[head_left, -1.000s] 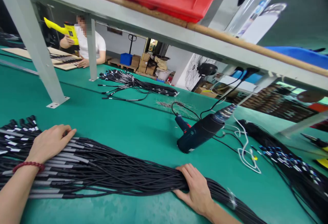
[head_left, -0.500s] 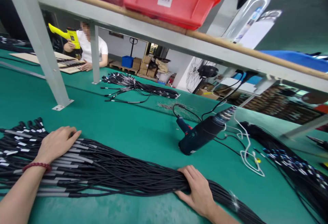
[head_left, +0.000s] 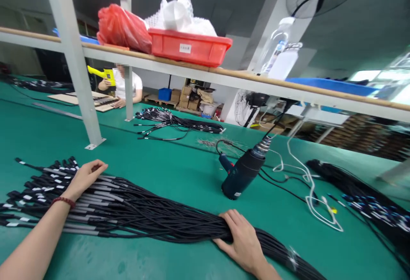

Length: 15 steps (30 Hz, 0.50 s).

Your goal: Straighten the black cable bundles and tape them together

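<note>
On the green desk [head_left: 179, 173], directly under both hands: a thick bundle of black cables [head_left: 150, 218], long axis running left to right across the view, sloping toward the lower right corner. At the left end, fanned out into separate connector ends [head_left: 38, 181] with white labels and grey sleeves; at the right, gathered tight into one rope-like mass.

Left hand [head_left: 83, 178] flat and open on the fanned part, palm down, fingers spread over the grey sleeves, red bead bracelet [head_left: 63, 201] at the wrist. Right hand [head_left: 241, 238] curled over the gathered part, fingers wrapped across the top of the strands, pressing or lightly clasping them; whether the thumb closes underneath, impossible to tell. Hands well apart along the bundle, left nearer the connector ends, right nearer the trailing length.

Beyond the bundle, near the right hand: a dark heat gun [head_left: 241, 176] lying on its side, cord trailing away, with a loose white cable [head_left: 315, 205] beside it. Further right, another heap of dark cables [head_left: 361, 196]. Far across the desk, a smaller cable bunch [head_left: 179, 121] and a person in a white shirt [head_left: 126, 85] holding a yellow tool [head_left: 104, 74]. Overhead, a shelf [head_left: 224, 77] bearing a red tray [head_left: 189, 47] and a clear bottle [head_left: 274, 47].
</note>
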Motion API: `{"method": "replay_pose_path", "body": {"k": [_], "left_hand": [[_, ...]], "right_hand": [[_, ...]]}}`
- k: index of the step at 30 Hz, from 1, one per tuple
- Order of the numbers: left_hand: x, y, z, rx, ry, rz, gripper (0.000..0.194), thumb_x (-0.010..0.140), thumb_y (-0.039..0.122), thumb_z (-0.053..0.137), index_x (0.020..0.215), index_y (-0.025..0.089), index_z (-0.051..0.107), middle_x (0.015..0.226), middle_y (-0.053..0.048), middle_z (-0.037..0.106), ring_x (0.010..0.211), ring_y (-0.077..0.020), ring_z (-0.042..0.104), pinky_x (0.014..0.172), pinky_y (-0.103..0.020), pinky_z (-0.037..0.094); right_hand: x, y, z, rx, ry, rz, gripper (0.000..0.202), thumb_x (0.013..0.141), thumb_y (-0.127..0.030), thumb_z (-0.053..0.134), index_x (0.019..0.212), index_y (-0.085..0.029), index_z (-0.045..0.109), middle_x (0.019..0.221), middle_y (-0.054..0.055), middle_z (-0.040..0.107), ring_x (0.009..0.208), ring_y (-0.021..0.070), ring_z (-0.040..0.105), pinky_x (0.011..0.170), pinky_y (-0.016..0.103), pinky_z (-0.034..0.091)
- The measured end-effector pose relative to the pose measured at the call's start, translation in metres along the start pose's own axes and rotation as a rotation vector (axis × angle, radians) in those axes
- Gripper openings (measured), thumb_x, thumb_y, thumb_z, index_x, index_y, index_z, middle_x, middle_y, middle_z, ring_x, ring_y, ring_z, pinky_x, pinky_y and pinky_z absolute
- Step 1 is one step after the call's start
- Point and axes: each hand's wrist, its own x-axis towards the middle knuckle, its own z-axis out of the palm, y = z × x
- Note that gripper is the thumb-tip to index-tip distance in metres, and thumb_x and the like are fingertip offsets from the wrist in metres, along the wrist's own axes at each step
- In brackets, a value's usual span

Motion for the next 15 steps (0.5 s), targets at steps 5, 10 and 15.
{"method": "replay_pose_path", "body": {"k": [5, 10, 15], "left_hand": [[-0.043, 0.022, -0.019, -0.029, 0.021, 0.201, 0.067, 0.076, 0.067, 0.056, 0.124, 0.021, 0.049, 0.135, -0.010, 0.054, 0.125, -0.0280, 0.051, 0.102, -0.038, 0.043], [-0.101, 0.037, 0.000, 0.242, -0.247, 0.497, 0.115, 0.062, 0.074, 0.067, 0.152, 0.033, 0.008, 0.161, -0.012, 0.011, 0.146, -0.0370, 0.012, 0.115, -0.062, 0.014], [-0.117, 0.031, 0.032, 0.430, -0.153, 0.511, 0.099, 0.074, 0.075, 0.055, 0.153, 0.033, 0.010, 0.159, -0.010, 0.021, 0.145, -0.0362, 0.019, 0.114, -0.063, 0.014]], "right_hand": [[-0.003, 0.007, 0.008, -0.034, 0.119, -0.064, 0.044, 0.075, -0.047, 0.072, 0.107, -0.021, 0.054, 0.099, 0.007, 0.062, 0.089, 0.0270, 0.062, 0.078, 0.039, 0.049], [-0.002, 0.014, 0.013, -0.046, 0.199, -0.116, 0.041, 0.080, -0.052, 0.065, 0.105, -0.021, 0.056, 0.097, 0.007, 0.063, 0.086, 0.0269, 0.064, 0.074, 0.038, 0.050], [0.001, 0.020, 0.014, -0.016, 0.249, -0.141, 0.043, 0.080, -0.058, 0.064, 0.102, -0.021, 0.057, 0.093, 0.007, 0.064, 0.081, 0.0258, 0.064, 0.066, 0.035, 0.052]]}}
